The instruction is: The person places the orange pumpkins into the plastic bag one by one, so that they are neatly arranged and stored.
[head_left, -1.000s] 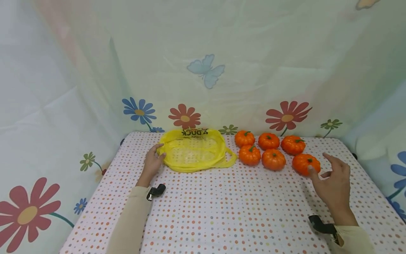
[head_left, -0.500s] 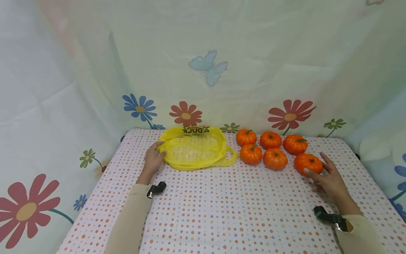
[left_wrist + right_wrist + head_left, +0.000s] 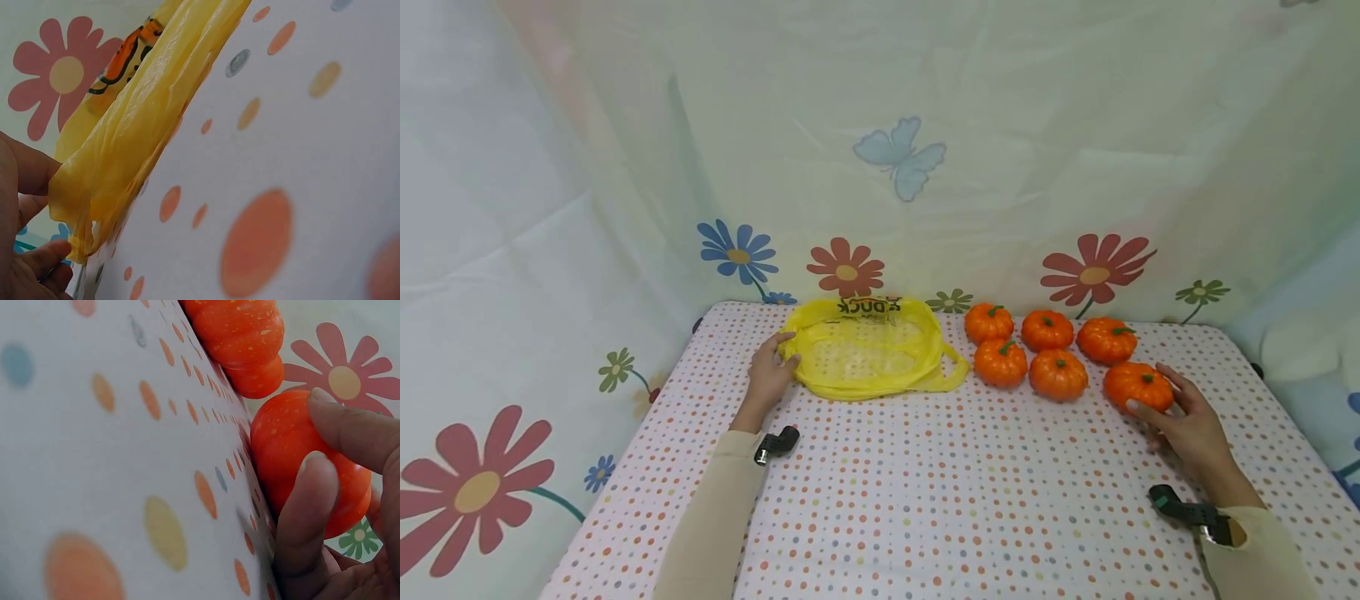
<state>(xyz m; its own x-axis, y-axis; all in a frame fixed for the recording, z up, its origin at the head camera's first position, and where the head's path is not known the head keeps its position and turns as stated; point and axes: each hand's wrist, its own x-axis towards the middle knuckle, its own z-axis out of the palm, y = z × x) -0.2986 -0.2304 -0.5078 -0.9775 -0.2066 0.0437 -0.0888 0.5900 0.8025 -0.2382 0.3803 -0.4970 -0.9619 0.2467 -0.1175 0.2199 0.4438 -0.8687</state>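
A yellow plastic bag with dark lettering lies spread on the table at the back, its mouth held wide. My left hand grips its left edge; in the left wrist view, thumb and fingers meet the gathered yellow film. Toward the right, my right hand curls round the nearest-right orange pumpkin, which sits on the table. The right wrist view shows the fingers and thumb against the pumpkin's ribbed side.
Several more small orange pumpkins stand close together in two rows between bag and right hand, among them a front one and a back one. A dotted cloth covers the table. A flowered curtain rises directly behind.
My right hand has come in to the right-front pumpkin, and its fingers have closed round it. The left hand stays at the bag's edge. The head view has shifted slightly.
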